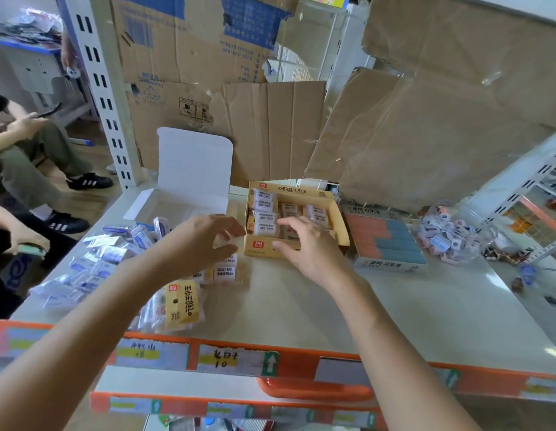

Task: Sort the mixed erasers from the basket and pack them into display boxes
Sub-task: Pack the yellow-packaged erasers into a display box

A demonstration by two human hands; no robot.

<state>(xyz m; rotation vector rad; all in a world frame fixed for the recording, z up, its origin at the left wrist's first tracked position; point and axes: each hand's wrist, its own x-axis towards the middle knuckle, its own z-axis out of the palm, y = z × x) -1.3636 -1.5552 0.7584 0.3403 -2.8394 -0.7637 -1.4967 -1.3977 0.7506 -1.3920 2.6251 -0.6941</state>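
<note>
A yellow display box (261,247) stands open at the middle of the shelf top, with several white wrapped 2B erasers (264,213) lined up inside. My right hand (307,250) reaches over its front wall, fingers curled inside over the erasers and thumb pressed on the outside. Just left of the box, my left hand (205,241) pinches what looks like a white wrapped eraser (231,241), which is blurred. More loose 2B erasers (225,270) lie below that hand, beside a yellow eraser pack (181,306).
An open white box (192,169) stands at the back left, with a pile of blue-and-white erasers (108,253) in front of it. To the right are a pink-and-blue eraser box (385,241) and a clear bag of small erasers (447,234). Cardboard walls the back. People sit at the left.
</note>
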